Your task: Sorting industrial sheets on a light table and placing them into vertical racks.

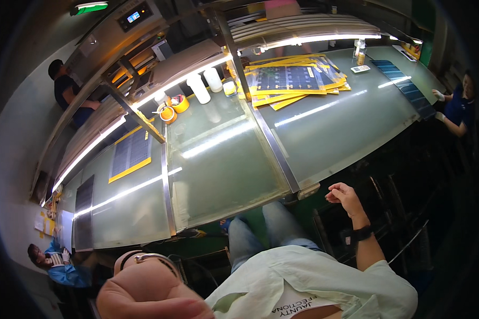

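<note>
My right hand (346,198) hangs in the air just off the near edge of the glass-topped table (226,183), right of my knees. Its fingers are loosely curled with a gap between them, and nothing shows in them. A dark band sits on that wrist. My left arm is bent up close at the lower left, with a metal bangle (153,257) and a dark band. What shows of my left hand (143,292) is blurred and folded in; its fingers are hidden.
Yellow-edged dark panels (287,80) are stacked at the back; another panel (132,153) lies left. White bottles (198,89) and tape rolls (167,114) stand under a lit shelf. Metal posts (269,138) cross the table. Co-workers sit far right (459,109) and lower left (64,263).
</note>
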{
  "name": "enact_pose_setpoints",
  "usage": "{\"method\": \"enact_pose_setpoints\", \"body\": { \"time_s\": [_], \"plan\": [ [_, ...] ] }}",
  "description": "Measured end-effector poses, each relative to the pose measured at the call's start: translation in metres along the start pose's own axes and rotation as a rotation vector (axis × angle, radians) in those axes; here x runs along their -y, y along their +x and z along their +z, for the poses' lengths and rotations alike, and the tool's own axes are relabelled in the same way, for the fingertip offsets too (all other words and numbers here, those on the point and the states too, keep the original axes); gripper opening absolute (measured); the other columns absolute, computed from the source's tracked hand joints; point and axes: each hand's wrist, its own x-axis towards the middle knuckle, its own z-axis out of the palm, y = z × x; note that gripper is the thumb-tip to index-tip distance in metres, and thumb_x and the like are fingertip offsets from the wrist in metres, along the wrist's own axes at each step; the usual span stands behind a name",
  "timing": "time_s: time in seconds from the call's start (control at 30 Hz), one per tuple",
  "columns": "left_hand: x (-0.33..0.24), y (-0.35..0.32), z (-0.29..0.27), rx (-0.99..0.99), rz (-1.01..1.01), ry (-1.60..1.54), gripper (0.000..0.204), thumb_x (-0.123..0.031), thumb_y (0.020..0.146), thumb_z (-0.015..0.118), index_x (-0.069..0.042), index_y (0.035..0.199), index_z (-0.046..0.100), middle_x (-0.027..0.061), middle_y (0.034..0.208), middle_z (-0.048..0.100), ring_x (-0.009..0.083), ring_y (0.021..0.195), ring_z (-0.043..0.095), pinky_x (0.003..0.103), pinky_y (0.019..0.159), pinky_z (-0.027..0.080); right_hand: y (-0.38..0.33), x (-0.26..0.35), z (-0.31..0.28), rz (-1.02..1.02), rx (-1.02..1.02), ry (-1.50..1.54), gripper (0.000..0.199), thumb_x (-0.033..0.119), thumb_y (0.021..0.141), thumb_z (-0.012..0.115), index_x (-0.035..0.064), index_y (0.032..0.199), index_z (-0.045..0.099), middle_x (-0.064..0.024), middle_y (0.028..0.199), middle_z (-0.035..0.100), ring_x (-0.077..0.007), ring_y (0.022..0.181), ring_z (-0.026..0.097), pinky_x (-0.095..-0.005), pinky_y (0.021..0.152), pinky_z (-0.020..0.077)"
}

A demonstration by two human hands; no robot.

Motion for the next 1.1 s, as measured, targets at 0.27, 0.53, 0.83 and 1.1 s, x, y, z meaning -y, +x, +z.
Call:
{"method": "enact_pose_setpoints", "body": {
  "time_s": [0.27,0.53,0.83,1.1],
  "plan": [
    [-0.027,0.002,0.024,-0.034,-0.063,0.215,0.026,-0.022,0.088,0.049,-0.037,0.107,0.058,-0.0019,0.098,0.063,0.0107,0.090,0.051,0.020,0.064,0.045,0.005,-0.005,0.024,-0.011,0.062,-0.018,0.014,0.011,0.089,0.048,0.0003,0.094,0.055,-0.0093,0.080,0.063,-0.0146,0.073,0.062,-0.0250,0.069,0.0505],
    [0.042,-0.020,-0.033,0.049,0.390,0.034,0.034,-0.009,0.091,0.039,-0.024,0.120,0.049,0.0055,0.085,0.065,0.0129,0.071,0.057,0.025,0.056,0.047,-0.002,0.001,0.028,-0.011,0.050,-0.099,0.014,0.010,0.089,0.049,-0.0003,0.095,0.055,-0.0093,0.081,0.063,-0.0143,0.074,0.062,-0.0250,0.069,0.0505],
    [0.141,-0.136,0.064,0.089,-0.311,-0.068,0.019,-0.018,0.081,0.055,-0.002,0.090,0.062,0.0133,0.085,0.065,0.0246,0.077,0.063,0.035,0.069,0.048,-0.003,-0.035,0.034,0.027,0.088,0.005,0.014,0.010,0.086,0.053,-0.0007,0.095,0.056,-0.0090,0.082,0.063,-0.0138,0.075,0.062,-0.0243,0.069,0.0498],
    [0.201,-0.415,0.167,1.532,-1.025,-0.118,0.093,-0.058,0.072,0.060,-0.005,0.138,0.023,0.0294,0.135,0.030,0.0385,0.127,0.030,0.037,0.103,0.027,-0.011,-0.088,0.073,-0.111,0.651,-0.911,0.066,0.039,0.073,0.066,0.0050,0.125,0.044,-0.0231,0.118,0.050,-0.0373,0.107,0.049,-0.0397,0.092,0.0398]
  ]
}}
